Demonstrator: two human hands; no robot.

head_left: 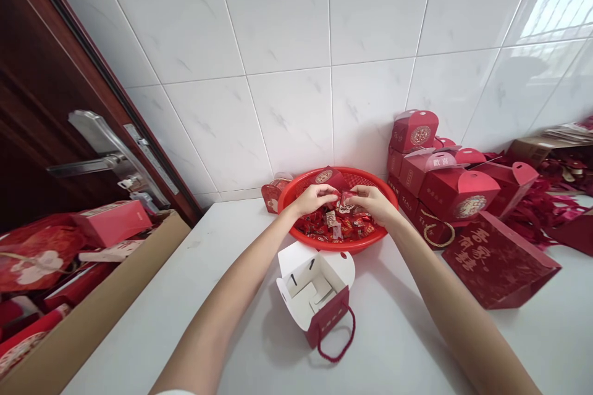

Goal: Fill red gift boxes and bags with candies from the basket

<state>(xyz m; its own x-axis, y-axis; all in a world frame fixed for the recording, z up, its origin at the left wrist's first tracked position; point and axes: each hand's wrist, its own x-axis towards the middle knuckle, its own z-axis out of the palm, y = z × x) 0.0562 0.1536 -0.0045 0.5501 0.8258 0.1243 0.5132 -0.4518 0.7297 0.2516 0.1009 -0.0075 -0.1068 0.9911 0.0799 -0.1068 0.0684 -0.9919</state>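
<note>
Both hands are over a red plastic basket of small red-wrapped candies. My left hand, at the basket's left side, has its fingers closed on a red wrapped candy. Opposite it, my right hand pinches another red wrapped candy. A small red box with a gold emblem lies at the back of the basket. In front of the basket stands an open box, red outside and white inside, with a dark red rope handle; no candy shows inside it.
Closed red gift boxes are stacked on the right, near a larger red box. Another small box stands behind the basket's left edge. A cardboard carton of red items is at the left, below a door handle.
</note>
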